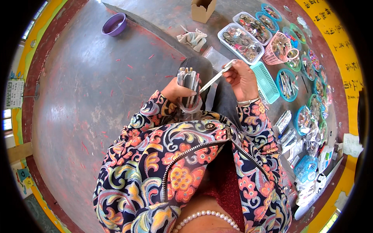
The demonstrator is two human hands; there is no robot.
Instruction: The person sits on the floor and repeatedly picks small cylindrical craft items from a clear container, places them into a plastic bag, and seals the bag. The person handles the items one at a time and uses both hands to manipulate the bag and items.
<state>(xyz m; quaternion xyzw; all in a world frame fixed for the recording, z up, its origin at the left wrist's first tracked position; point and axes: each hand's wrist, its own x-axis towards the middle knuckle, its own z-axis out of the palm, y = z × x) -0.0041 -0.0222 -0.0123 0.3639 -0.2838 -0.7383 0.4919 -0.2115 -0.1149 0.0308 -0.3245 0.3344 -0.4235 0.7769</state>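
My left hand (173, 90) is closed round an upright bundle of slim pens (189, 82), dark and pale with gold, white and red ends. Clear plastic, gathered like a bag (190, 105), wraps the bundle's lower part. Pinched between the thumb and fingers of my right hand (244, 79) is a slim white pen-like stick (214, 79). It slants down to the left, its lower tip beside the bundle; whether the two touch I cannot tell. Under my right hand lies a flat clear plastic bag (215, 58), near my dark-trousered knee.
Right of my right hand stands a teal basket (265, 83), beside a blue round basket (287, 72) of pens. White tubs (253, 61), a pink basket (269, 58) and several round baskets fill the right side. A cloth (193, 39), cardboard box (203, 12) and purple basin (114, 26) lie farther off.
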